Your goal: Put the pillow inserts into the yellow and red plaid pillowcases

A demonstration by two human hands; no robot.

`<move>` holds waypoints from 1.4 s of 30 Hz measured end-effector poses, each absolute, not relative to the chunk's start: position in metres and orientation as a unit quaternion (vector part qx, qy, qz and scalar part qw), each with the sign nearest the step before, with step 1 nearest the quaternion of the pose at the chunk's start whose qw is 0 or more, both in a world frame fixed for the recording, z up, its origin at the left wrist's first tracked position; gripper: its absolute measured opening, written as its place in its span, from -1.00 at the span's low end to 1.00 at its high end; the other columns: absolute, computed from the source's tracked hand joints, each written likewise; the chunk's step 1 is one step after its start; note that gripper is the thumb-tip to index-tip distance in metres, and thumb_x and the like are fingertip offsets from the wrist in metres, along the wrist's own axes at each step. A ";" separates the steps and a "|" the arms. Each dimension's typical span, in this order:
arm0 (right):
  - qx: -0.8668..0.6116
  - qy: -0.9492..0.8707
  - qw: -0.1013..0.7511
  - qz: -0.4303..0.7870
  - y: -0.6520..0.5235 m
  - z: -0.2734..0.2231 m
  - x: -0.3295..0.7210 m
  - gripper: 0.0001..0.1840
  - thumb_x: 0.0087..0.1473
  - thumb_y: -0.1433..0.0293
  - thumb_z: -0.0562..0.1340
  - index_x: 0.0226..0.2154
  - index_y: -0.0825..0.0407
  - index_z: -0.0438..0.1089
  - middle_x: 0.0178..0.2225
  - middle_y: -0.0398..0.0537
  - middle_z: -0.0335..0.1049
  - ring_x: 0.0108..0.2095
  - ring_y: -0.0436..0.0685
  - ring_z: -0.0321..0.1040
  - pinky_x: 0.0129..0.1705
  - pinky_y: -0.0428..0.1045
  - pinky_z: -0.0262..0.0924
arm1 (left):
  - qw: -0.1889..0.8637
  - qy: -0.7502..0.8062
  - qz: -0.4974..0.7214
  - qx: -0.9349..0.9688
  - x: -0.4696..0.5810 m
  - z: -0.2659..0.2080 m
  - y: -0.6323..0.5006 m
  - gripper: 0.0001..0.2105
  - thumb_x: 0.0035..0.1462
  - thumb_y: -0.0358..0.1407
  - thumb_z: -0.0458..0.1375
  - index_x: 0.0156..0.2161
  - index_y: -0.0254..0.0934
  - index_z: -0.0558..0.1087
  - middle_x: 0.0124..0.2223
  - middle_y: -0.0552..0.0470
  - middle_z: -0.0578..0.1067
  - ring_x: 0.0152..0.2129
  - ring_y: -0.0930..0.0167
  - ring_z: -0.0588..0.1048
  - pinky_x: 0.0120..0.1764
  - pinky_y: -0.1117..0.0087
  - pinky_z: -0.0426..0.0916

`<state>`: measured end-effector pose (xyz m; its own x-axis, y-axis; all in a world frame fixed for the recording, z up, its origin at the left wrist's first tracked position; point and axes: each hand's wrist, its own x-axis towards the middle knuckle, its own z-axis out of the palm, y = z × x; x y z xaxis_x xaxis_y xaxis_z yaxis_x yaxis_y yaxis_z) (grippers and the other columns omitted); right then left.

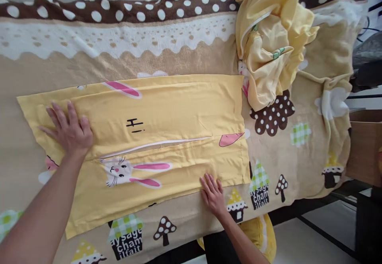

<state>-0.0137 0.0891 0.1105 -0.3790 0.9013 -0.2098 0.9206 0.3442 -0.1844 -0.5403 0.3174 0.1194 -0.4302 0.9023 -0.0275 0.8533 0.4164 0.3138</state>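
Observation:
A yellow pillowcase (pixel 173 109) with rabbit prints and the word "Hi" lies spread out on a patterned blanket (pixel 191 59). Along its middle runs a white zipper (pixel 149 146), and the slit there gapes slightly. Flat on the pillowcase's left end rests my left hand (pixel 71 131), fingers spread. My right hand (pixel 214 197) touches the near edge toward the right, its fingers stretched out over the cloth. Neither hand grips anything. Small creases cross the fabric, and its left end slants.
A crumpled yellow cloth (pixel 268 53) is heaped at the back right, against the pillowcase's far right corner. Beyond the blanket on the right stand a wooden box (pixel 364 148) and black metal bars (pixel 325 232). Something yellow and rounded (pixel 262 236) sits below the near edge.

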 end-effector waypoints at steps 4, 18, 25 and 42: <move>0.639 0.761 0.043 -0.100 0.070 0.117 0.050 -0.29 0.28 0.28 0.02 0.40 -0.23 -0.24 0.23 0.03 0.29 0.17 0.29 0.31 0.18 0.24 0.03 | 0.083 0.840 0.159 0.511 -0.511 0.125 0.225 -0.30 0.23 -0.02 -0.09 0.38 -0.34 0.01 0.43 -0.35 -0.09 0.39 0.14 -0.17 0.30 -0.15 -0.36; 0.616 0.781 0.007 -0.104 0.161 0.105 -0.008 -0.43 0.32 0.26 -0.01 0.34 -0.08 0.06 0.30 0.10 0.17 0.29 0.20 0.09 0.31 0.18 -0.26 | 0.137 0.910 0.029 0.391 -0.464 0.150 -0.005 -0.32 0.22 -0.06 -0.13 0.40 -0.24 -0.04 0.40 -0.39 0.01 0.35 -0.03 -0.02 0.23 -0.33 -0.17; 0.705 0.704 -0.058 -0.058 0.154 0.122 0.017 -0.46 0.29 0.29 -0.01 0.27 0.04 0.16 0.27 0.27 0.16 0.23 0.30 0.15 0.15 0.20 -0.04 | 0.161 0.811 0.140 0.545 -0.417 0.177 0.084 -0.41 0.22 -0.25 -0.02 0.35 -0.19 0.11 0.30 -0.27 0.28 0.28 0.15 0.21 0.24 -0.07 0.10; 0.423 0.837 -0.057 -0.342 0.207 0.136 -0.191 -0.84 0.21 0.37 0.13 -0.16 0.04 0.33 -0.16 0.04 0.40 -0.11 0.21 0.18 0.01 0.11 -0.07 | 0.238 0.693 -0.044 0.679 -0.351 0.159 0.280 -0.46 0.14 -0.42 -0.04 0.26 -0.29 0.28 0.19 -0.26 0.38 0.10 0.11 0.34 0.08 0.02 0.24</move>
<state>-0.1913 0.2065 0.1360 -0.6365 0.7463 -0.1947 0.6689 0.4086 -0.6210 -0.3515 0.2803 0.1585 0.0349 0.9202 -0.3900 0.9624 0.0743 0.2613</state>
